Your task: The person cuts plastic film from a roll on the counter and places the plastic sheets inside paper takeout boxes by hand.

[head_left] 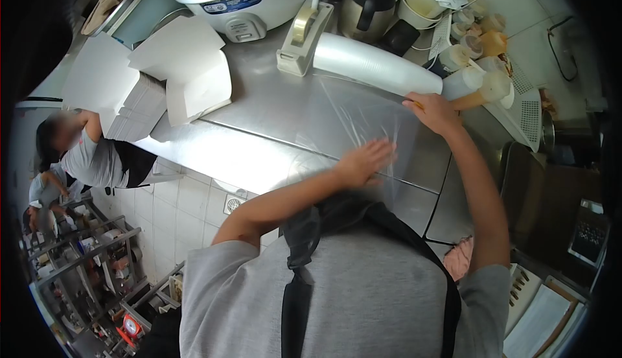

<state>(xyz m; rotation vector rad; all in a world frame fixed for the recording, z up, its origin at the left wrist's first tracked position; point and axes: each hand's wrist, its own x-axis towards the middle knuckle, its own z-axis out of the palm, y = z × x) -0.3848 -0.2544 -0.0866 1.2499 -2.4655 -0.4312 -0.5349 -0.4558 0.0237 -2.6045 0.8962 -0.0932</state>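
Observation:
A sheet of clear plastic [343,108] runs from a thick roll of clear plastic [372,63] over the steel counter toward my body. My left hand [367,163] lies on the sheet with its fingers stretched out, slightly smeared by motion. At the sheet's far right corner, near the end of the roll, my right hand [435,112] is closed around a small orange-yellow thing [416,104]. Only a thin part of it shows, so its kind cannot be made out. Touching the roll's left end is a tape dispenser [299,53].
White paper boxes [197,79] are stacked at left, beside a rice cooker [243,1]. A thermal jug [368,8] and several squeeze bottles [479,86] stand behind the roll. Beyond the counter [259,147], another person [103,147] stands at left near metal shelving [84,274].

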